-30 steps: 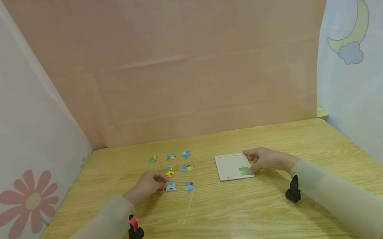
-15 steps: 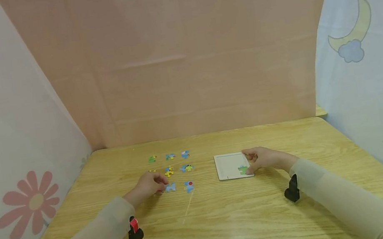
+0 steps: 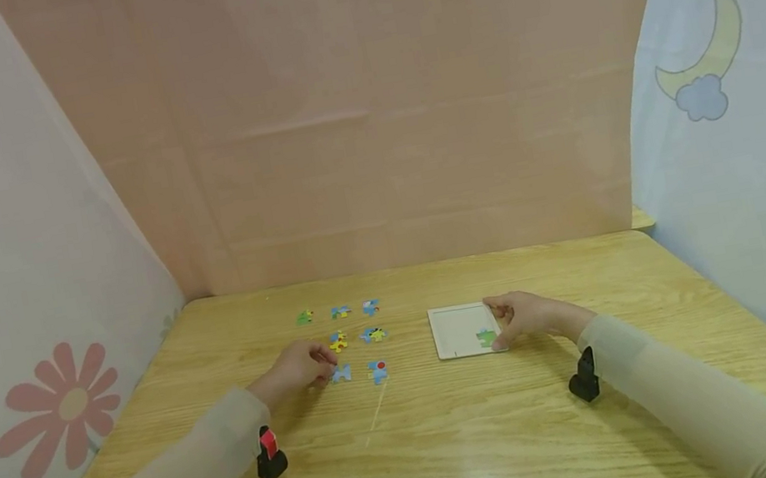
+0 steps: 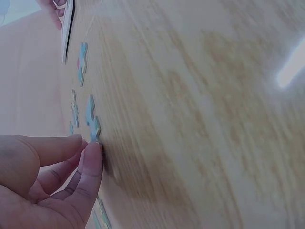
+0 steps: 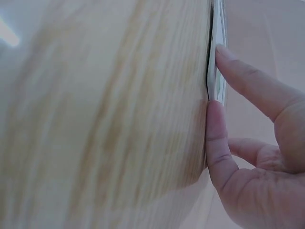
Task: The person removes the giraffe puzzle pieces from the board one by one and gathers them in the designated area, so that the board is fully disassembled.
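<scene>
My left hand (image 3: 298, 366) has its thumb and fingertips together at the near end of a blue puzzle piece (image 3: 341, 374), pinching its edge; the left wrist view shows this puzzle piece (image 4: 92, 117) at the tabletop, its end covered by the fingertips. With my right hand (image 3: 528, 313) I grip the right edge of a square, cream puzzle board (image 3: 455, 328). The thumb lies over its near right corner, beside a green puzzle piece (image 3: 486, 337) in that corner. In the right wrist view, thumb and finger hold the board's rim (image 5: 213, 76).
Several loose pieces lie left of the board: a blue one with a red dot (image 3: 378, 371), a blue-yellow one (image 3: 373, 334), a yellow one (image 3: 338, 342) and a back row with a green one (image 3: 305, 317). Cloth walls enclose the wooden table (image 3: 419, 453).
The blue piece at my left fingertips has turned slightly and looks narrower than a second ago. My left hand has barely shifted. The right hand still holds the board in place.
</scene>
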The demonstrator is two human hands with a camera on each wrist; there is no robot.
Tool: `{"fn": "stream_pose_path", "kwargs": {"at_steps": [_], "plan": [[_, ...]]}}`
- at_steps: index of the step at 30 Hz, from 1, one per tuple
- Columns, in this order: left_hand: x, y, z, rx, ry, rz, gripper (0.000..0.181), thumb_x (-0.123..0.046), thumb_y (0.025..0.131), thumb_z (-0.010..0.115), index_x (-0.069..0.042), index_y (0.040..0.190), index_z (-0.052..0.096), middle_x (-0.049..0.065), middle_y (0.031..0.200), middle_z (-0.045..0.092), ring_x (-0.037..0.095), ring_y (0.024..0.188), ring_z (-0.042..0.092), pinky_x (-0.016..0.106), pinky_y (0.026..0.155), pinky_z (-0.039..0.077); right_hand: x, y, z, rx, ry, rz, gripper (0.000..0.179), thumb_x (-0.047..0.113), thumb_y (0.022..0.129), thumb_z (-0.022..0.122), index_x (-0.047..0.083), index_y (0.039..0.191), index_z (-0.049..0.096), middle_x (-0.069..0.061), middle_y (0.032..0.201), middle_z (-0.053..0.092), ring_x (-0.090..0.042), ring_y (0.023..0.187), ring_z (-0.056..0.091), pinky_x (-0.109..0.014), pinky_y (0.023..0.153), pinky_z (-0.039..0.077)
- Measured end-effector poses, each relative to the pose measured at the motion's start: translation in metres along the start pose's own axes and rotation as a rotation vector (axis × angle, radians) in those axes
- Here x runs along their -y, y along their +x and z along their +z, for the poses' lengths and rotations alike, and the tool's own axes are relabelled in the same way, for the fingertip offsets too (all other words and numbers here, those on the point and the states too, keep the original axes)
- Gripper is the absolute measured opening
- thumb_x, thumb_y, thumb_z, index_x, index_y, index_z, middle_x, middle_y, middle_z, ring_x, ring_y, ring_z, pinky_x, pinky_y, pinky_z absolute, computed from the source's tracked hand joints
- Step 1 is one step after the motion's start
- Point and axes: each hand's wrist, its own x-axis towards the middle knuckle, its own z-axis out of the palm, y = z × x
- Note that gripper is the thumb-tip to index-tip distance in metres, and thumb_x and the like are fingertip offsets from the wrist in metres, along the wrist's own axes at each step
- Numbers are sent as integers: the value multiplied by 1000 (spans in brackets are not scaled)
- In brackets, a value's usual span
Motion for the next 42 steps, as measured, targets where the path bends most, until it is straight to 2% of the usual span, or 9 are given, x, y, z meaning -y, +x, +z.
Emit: {"fn": "stream_pose_path", "kwargs": {"at_steps": [6, 10, 18, 24, 26, 30, 34, 37, 42], "plan": [[-12, 0, -1, -1, 38, 41, 11, -6, 95, 60, 2, 101, 65, 12, 94, 66, 17, 75, 64, 28, 68, 58, 1, 0, 3, 2, -3, 19, 103, 18, 76, 83, -4, 152, 17, -10, 102, 34, -17, 69, 35, -29, 63, 34], [-28, 5, 6, 32, 12, 79, 15, -10, 96, 59, 2, 103, 66, 15, 94, 67, 19, 76, 66, 30, 71, 59, 0, 1, 2, -6, -2, 28, 104, 19, 75, 84, -3, 152, 18, -11, 107, 35, -19, 77, 36, -30, 68, 35], [-61, 18, 31, 113, -19, 130, 17, -9, 96, 59, 4, 105, 66, 15, 95, 65, 26, 83, 69, 32, 75, 60, -2, 7, 6, -16, 18, 30, 105, 17, 73, 86, -2, 152, 20, -14, 115, 37, -20, 79, 40, -30, 72, 39], [-74, 26, 50, 168, 3, 173, 18, -12, 96, 61, 4, 104, 66, 8, 90, 64, 25, 83, 68, 33, 76, 60, 1, 8, 11, -32, 5, 35, 105, 17, 71, 87, -2, 152, 22, -14, 117, 39, -21, 84, 39, -31, 73, 37], [-78, 27, 53, 185, -3, 176, 19, -12, 96, 61, 4, 104, 66, 10, 92, 64, 25, 85, 68, 35, 78, 60, 2, 7, 12, -35, -5, 35, 104, 17, 72, 86, -2, 152, 22, -14, 119, 40, -22, 86, 39, -31, 75, 38], [-87, 28, 58, 204, -25, 180, 20, -12, 97, 60, 4, 106, 65, 16, 101, 65, 24, 85, 67, 35, 81, 59, 4, 5, 9, -39, -19, 33, 103, 16, 73, 86, -3, 152, 22, -15, 119, 40, -22, 87, 39, -32, 75, 38], [-97, 33, 67, 197, -31, 182, 15, -10, 95, 62, 1, 102, 67, 13, 103, 67, 23, 86, 68, 35, 83, 58, 4, 3, 7, -42, -27, 34, 103, 18, 73, 86, -2, 152, 22, -18, 126, 41, -25, 96, 39, -33, 81, 39], [-104, 40, 78, 198, -22, 190, 14, -9, 94, 63, 0, 103, 68, 8, 102, 68, 24, 90, 69, 37, 86, 58, 1, 4, 6, -47, -36, 42, 104, 20, 72, 86, -2, 152, 23, -18, 127, 41, -25, 98, 40, -34, 82, 40], [-113, 52, 100, 212, 39, 219, 24, -13, 94, 63, -1, 115, 67, 8, 111, 68, 22, 100, 65, 37, 90, 55, -5, 8, 6, -65, -31, 56, 107, 22, 69, 88, 0, 152, 25, -12, 117, 42, -22, 89, 42, -30, 73, 39]]}}
